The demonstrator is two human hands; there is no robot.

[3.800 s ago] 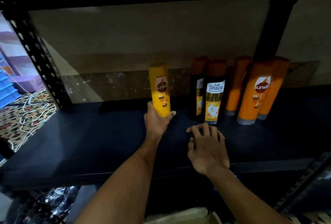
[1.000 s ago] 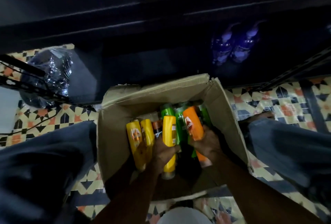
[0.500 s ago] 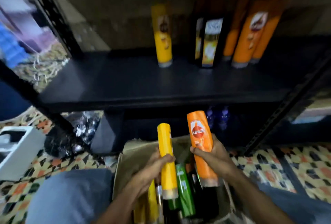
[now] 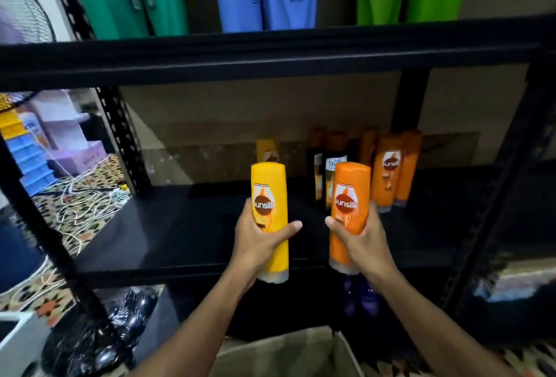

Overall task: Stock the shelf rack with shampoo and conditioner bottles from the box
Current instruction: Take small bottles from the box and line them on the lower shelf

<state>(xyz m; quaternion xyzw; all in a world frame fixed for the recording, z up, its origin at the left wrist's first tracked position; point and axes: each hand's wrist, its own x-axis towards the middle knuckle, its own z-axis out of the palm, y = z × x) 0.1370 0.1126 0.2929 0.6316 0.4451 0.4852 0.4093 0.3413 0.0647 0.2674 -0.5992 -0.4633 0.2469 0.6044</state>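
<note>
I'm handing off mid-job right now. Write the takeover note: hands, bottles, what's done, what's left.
Left hand grips the yellow Sunsilk bottle; right hand grips the orange Sunsilk bottle. Both upright, in front of the middle shelf, not yet set down.
Done: a shelved yellow bottle, dark bottles and orange bottles stand at the shelf's back.
Left: set both held bottles down, probably beside matching colours, then go back to the box below; its contents are out of view.

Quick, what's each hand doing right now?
Left hand: grips the yellow bottle.
Right hand: grips the orange bottle.
</note>
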